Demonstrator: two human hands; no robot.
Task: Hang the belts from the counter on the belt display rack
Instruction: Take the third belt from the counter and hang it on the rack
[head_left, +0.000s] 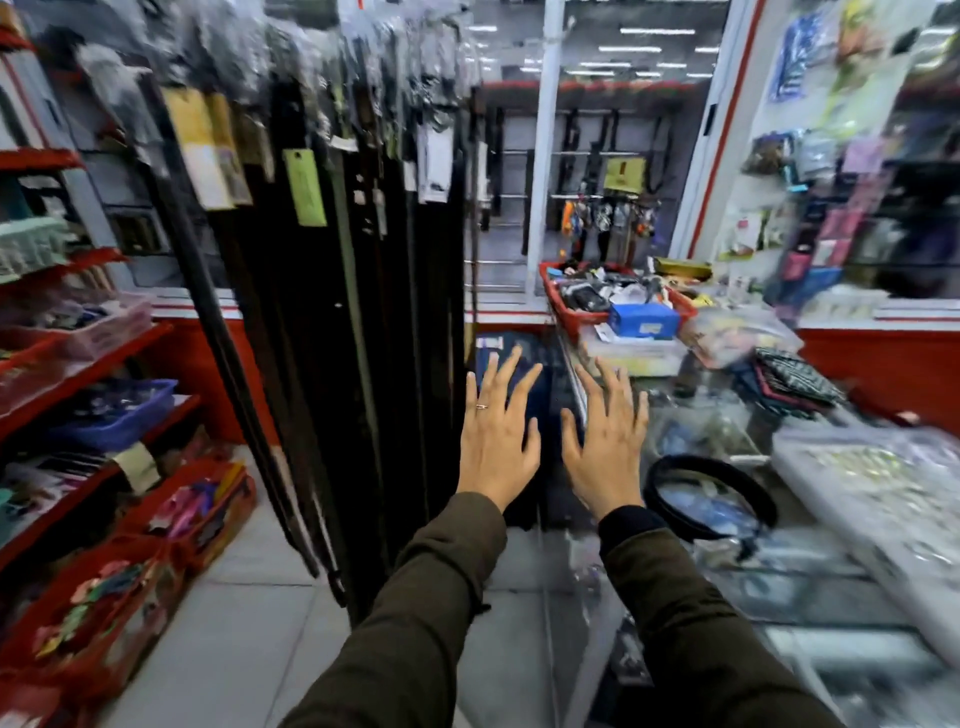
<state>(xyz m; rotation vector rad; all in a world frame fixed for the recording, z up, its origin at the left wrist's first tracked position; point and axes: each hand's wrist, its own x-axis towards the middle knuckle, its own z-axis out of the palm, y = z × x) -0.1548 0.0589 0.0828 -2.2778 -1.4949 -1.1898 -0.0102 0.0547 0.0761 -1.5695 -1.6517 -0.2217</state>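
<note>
Belts are hanging on the display rack (332, 260) at left. Both the left hand (496, 441) and right hand (608, 447) are spreading wide, holding nothing. The coiled belt (709, 496) is lying near the glass counter's (831, 597) left edge; the right hand should be reaching there, gripping near the buckle.

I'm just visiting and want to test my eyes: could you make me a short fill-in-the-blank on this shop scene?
1. Both hands, left hand and right hand, are open and hold ____.
2. The coiled black belt lies on the glass ____.
3. A ring sits on the ____ hand.
4. The hanging belts are to the hands' ____.

Missing: nothing; counter; left; left
</note>
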